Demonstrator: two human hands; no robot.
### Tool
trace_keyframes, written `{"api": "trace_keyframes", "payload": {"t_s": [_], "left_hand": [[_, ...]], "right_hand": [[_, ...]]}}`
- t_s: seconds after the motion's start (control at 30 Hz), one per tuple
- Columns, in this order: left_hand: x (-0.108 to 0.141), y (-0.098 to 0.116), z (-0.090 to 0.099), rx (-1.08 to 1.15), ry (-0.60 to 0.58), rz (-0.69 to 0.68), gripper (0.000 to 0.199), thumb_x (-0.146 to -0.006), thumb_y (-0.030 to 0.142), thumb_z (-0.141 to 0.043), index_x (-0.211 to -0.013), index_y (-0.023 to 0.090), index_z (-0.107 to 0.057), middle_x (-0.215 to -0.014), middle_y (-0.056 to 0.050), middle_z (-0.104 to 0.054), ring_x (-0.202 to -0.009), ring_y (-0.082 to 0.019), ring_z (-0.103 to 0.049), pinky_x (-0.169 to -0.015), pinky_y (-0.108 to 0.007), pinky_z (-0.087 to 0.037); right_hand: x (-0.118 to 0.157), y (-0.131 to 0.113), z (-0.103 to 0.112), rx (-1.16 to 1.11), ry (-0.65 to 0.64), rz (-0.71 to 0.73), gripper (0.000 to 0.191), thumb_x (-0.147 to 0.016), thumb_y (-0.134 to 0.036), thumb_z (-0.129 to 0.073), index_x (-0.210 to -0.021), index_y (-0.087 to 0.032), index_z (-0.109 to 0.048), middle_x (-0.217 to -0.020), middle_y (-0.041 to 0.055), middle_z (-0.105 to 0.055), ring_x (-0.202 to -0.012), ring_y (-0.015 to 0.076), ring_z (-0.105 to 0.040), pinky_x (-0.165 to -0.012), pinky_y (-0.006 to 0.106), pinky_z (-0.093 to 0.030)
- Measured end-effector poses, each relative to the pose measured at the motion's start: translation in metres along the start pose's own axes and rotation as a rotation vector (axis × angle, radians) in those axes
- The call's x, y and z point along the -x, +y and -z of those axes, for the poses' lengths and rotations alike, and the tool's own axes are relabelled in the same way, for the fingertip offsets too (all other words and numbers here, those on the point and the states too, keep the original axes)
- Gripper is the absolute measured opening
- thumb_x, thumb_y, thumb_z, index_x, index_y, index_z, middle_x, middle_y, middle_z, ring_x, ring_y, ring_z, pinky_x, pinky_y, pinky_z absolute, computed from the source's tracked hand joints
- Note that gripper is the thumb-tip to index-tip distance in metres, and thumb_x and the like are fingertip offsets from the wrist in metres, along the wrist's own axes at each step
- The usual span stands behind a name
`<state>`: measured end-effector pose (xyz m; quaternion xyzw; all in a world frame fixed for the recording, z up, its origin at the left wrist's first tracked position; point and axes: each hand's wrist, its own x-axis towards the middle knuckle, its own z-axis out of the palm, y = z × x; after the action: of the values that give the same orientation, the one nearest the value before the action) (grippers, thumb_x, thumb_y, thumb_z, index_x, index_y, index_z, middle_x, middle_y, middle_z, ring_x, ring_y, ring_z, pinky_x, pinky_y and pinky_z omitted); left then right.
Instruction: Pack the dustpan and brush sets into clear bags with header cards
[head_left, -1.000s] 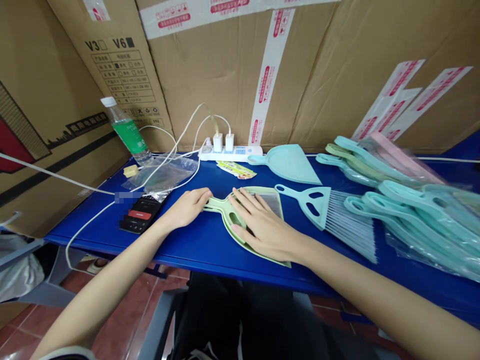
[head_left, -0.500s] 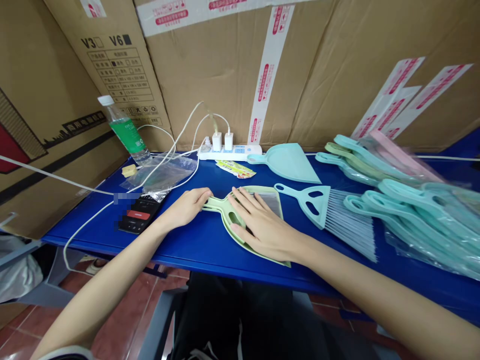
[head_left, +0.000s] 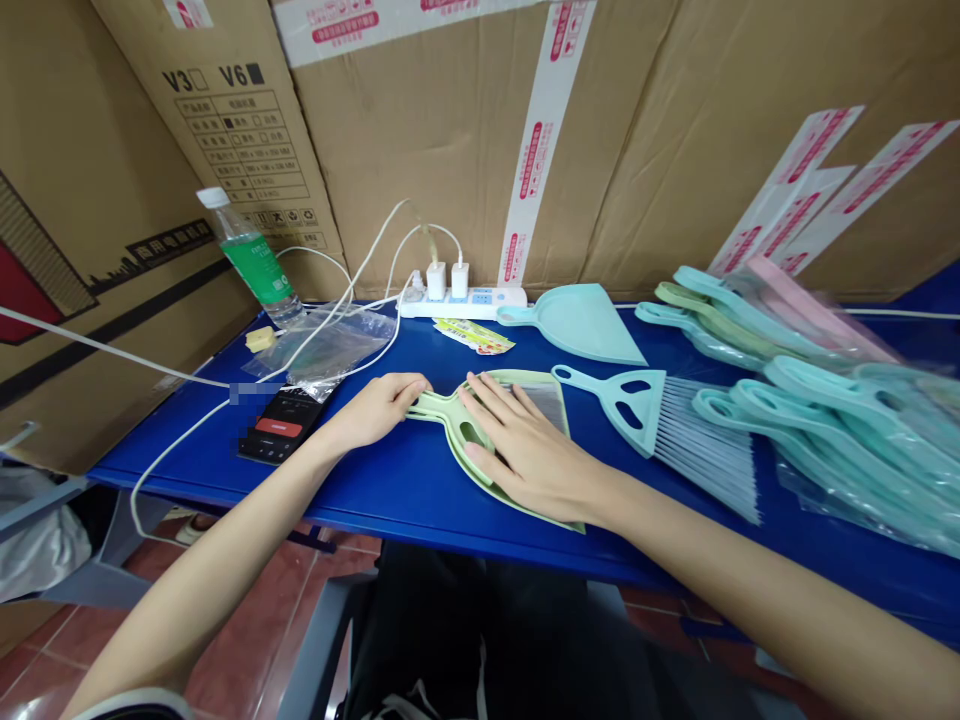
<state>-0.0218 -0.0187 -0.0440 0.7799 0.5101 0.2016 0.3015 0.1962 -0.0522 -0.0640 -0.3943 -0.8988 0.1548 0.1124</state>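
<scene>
A light green dustpan [head_left: 561, 415] lies in front of me with a matching hand brush [head_left: 459, 418] nested on it. My left hand [head_left: 381, 408] is closed round the stacked handle ends. Flat on top of the brush head rests my right hand [head_left: 525, 445], fingers stretched out and slightly spread, hiding much of the brush and pan. To the right is a loose light blue hand brush [head_left: 637, 425] with pale bristles pointing right. Behind it, near the cardboard, lies a light blue dustpan [head_left: 581, 322].
Plastic-wrapped brush sets [head_left: 832, 440] pile up on the right. A power strip [head_left: 487, 300] with white cables, a bottle [head_left: 259, 265], a clear bag [head_left: 341, 340] and a phone [head_left: 285, 425] occupy the left and back. Tall cardboard boxes [head_left: 450, 150] wall the table [head_left: 360, 490].
The camera view has shifted slightly. Both hands stay where they were on the green dustpan and brush.
</scene>
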Motion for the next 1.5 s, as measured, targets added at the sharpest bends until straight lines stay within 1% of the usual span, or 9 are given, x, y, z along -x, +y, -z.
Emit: {"api": "trace_keyframes", "payload": {"t_s": [0.23, 0.4, 0.5, 0.6, 0.73, 0.87, 1.1, 1.33, 1.5], "left_hand": [[0.0, 0.0, 0.0, 0.05, -0.03, 0.0, 0.035, -0.087, 0.046, -0.036, -0.072, 0.019, -0.053, -0.063, 0.003, -0.046, -0.055, -0.012, -0.043, -0.053, -0.023, -0.038], [-0.003, -0.001, -0.002, 0.115, -0.088, 0.003, 0.038, -0.085, 0.049, -0.038, -0.075, 0.018, -0.056, -0.058, 0.005, -0.04, -0.048, -0.009, -0.034, -0.045, -0.022, -0.03], [-0.004, -0.002, -0.003, 0.162, -0.101, 0.019, 0.04, -0.084, 0.05, -0.04, -0.083, 0.016, -0.06, -0.058, 0.006, -0.04, -0.047, -0.009, -0.034, -0.044, -0.022, -0.028], [-0.004, -0.003, -0.002, 0.158, -0.101, 0.017, 0.04, -0.084, 0.05, -0.041, -0.083, 0.015, -0.061, -0.057, 0.005, -0.04, -0.047, -0.009, -0.034, -0.044, -0.022, -0.028], [-0.004, -0.001, -0.002, 0.135, -0.082, 0.003, 0.038, -0.085, 0.048, -0.04, -0.081, 0.017, -0.061, -0.057, 0.005, -0.042, -0.049, -0.009, -0.034, -0.046, -0.022, -0.029], [-0.004, -0.001, -0.003, 0.113, -0.06, -0.024, 0.038, -0.085, 0.048, -0.039, -0.079, 0.017, -0.061, -0.057, 0.004, -0.043, -0.053, -0.011, -0.036, -0.051, -0.023, -0.033], [-0.004, -0.002, -0.004, 0.082, -0.025, -0.083, 0.033, -0.083, 0.043, -0.043, -0.072, 0.017, -0.06, -0.07, 0.001, -0.054, -0.066, -0.013, -0.044, -0.063, -0.024, -0.039], [-0.002, 0.0, -0.001, -0.009, -0.021, -0.076, 0.034, -0.085, 0.043, -0.041, -0.073, 0.017, -0.059, -0.072, 0.001, -0.057, -0.07, -0.015, -0.048, -0.067, -0.025, -0.04], [0.002, 0.001, 0.002, -0.061, -0.009, -0.09, 0.035, -0.087, 0.042, -0.039, -0.075, 0.018, -0.06, -0.073, 0.001, -0.059, -0.07, -0.015, -0.051, -0.068, -0.024, -0.04]], "right_hand": [[-0.001, -0.005, 0.002, 0.054, -0.068, -0.036, 0.07, -0.099, -0.045, -0.022, -0.154, -0.002, -0.02, -0.161, 0.0175, -0.009, -0.148, 0.031, 0.0, -0.118, 0.057, -0.009], [-0.002, -0.003, 0.0, 0.061, -0.036, -0.017, 0.068, -0.099, -0.045, -0.022, -0.154, -0.004, -0.022, -0.161, 0.017, -0.013, -0.148, 0.0311, -0.004, -0.117, 0.059, -0.012], [-0.001, -0.003, -0.001, 0.048, -0.017, -0.01, 0.068, -0.099, -0.046, -0.023, -0.153, -0.005, -0.025, -0.16, 0.0166, -0.016, -0.148, 0.0303, -0.006, -0.117, 0.058, -0.014], [-0.001, -0.002, -0.002, 0.039, -0.014, -0.012, 0.068, -0.099, -0.045, -0.022, -0.153, -0.005, -0.026, -0.16, 0.0171, -0.016, -0.148, 0.0298, -0.007, -0.118, 0.057, -0.014], [-0.001, 0.0, -0.003, 0.015, 0.02, -0.003, 0.066, -0.099, -0.047, -0.023, -0.154, -0.011, -0.028, -0.16, 0.0151, -0.019, -0.148, 0.0288, -0.009, -0.118, 0.057, -0.015], [-0.001, 0.001, -0.004, 0.007, 0.028, -0.007, 0.064, -0.099, -0.046, -0.022, -0.154, -0.013, -0.028, -0.16, 0.0148, -0.019, -0.148, 0.0277, -0.01, -0.117, 0.057, -0.016], [-0.002, -0.004, -0.003, 0.078, -0.024, -0.021, 0.064, -0.098, -0.039, -0.023, -0.152, -0.005, -0.027, -0.16, 0.0167, -0.016, -0.148, 0.0276, -0.007, -0.118, 0.056, -0.014], [-0.001, 0.0, 0.001, 0.033, -0.004, -0.016, 0.068, -0.098, -0.05, -0.025, -0.154, -0.012, -0.026, -0.161, 0.0135, -0.016, -0.148, 0.0278, -0.004, -0.118, 0.057, -0.014], [0.0, 0.009, 0.005, 0.001, -0.002, -0.105, 0.085, -0.095, -0.065, -0.025, -0.155, -0.006, -0.018, -0.161, 0.0174, -0.006, -0.147, 0.0303, 0.005, -0.117, 0.059, -0.01]]}}
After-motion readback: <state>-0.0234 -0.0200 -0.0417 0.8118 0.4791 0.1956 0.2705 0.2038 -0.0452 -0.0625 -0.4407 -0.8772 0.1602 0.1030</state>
